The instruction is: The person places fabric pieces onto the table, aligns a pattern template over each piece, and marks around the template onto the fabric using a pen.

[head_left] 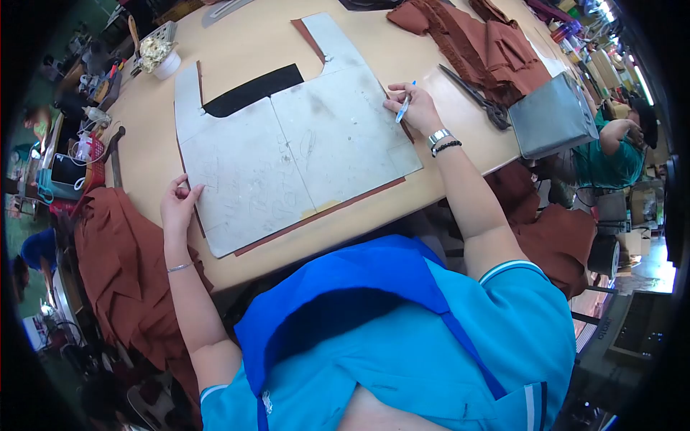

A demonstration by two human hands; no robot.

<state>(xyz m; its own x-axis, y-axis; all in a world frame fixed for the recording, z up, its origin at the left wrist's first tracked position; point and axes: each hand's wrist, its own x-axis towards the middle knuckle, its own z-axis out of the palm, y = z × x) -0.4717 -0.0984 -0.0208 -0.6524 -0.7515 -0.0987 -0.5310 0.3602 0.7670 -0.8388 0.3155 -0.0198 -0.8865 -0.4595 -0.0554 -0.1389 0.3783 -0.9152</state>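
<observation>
A large grey pattern template (248,169), with pencil lines and a notched top, lies flat on the table. Brown fabric (330,210) shows beneath it along its edges, and a black piece (255,91) shows in its notch. My left hand (180,206) pinches the template's left edge near the lower corner, thumb on top. Over the right edge, my right hand (418,109) is closed around a white-and-blue pen (405,102). Its fingertips are at the template's edge; whether the pen tip touches the fabric I cannot tell.
Scissors (478,99) and a grey metal block (552,115) lie at the right, below piled brown fabric (474,47). A white bowl (167,63), a hammer (115,154) and a red basket (90,165) stand left. More brown fabric (118,262) hangs at the left. Other people work around.
</observation>
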